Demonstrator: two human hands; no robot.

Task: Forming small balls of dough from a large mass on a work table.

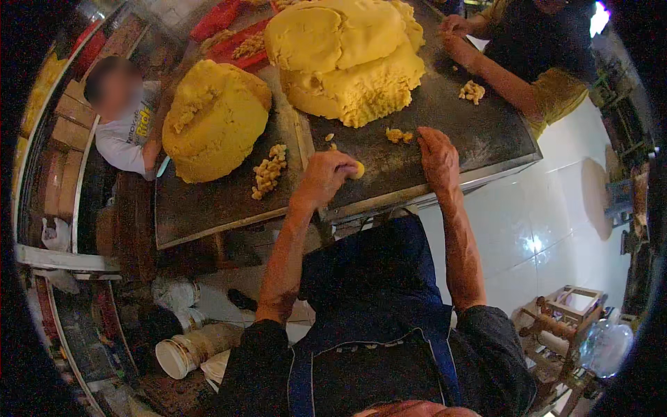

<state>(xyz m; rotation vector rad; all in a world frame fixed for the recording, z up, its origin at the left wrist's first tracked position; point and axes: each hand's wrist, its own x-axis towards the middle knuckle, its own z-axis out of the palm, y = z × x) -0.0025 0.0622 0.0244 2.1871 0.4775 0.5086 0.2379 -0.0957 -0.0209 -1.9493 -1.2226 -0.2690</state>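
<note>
My left hand (329,176) is over the front of the dark table, its fingers closed on a small yellow dough piece (358,170). My right hand (438,156) rests near the table edge with bent fingers, beside a small pile of yellowish bits (399,136); whether it holds anything is hidden. Beyond both hands sits a large yellow dough mound (346,57). A smaller dough mound (216,122) lies to the left, with a heap of pale lumps (269,172) by its lower right side. Two tiny pale pieces lie just beyond my left hand.
Red trays (245,47) with pale pieces stand at the back left. A person (122,114) is at the left side. Another person's forearm (482,65) reaches over the right side near a small pile (472,92). The table's metal edge (380,200) runs before me.
</note>
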